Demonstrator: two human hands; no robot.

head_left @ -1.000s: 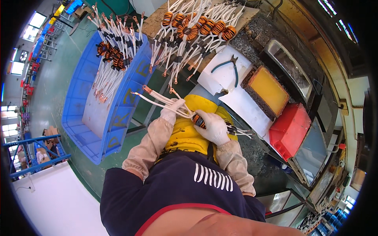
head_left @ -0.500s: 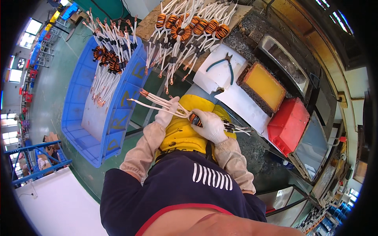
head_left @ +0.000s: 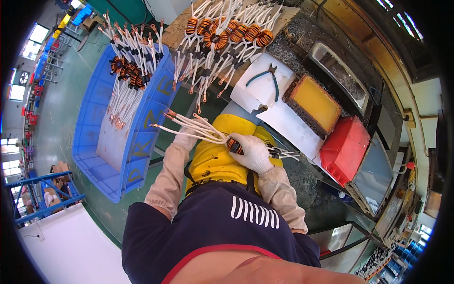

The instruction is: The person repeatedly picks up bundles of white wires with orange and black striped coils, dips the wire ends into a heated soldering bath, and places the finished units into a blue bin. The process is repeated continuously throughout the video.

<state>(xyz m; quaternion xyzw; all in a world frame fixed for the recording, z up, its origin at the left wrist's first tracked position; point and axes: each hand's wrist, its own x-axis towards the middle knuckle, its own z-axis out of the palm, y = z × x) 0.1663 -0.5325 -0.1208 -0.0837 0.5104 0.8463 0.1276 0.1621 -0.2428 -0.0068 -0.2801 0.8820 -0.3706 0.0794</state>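
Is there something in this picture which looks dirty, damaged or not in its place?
Yes, mainly dirt: dark, crumbly residue lies beside the white sheet, looking odd against its pale surface. The person's yellow garment also has dark smudges. The coil in the right hand shows no clear damage.

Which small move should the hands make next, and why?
Probably have the white-gloved left hand gather the splayed copper-tipped white lead: its end sits apart from the other white leads, while the white-gloved right hand holds the orange-and-black ring-shaped coil.
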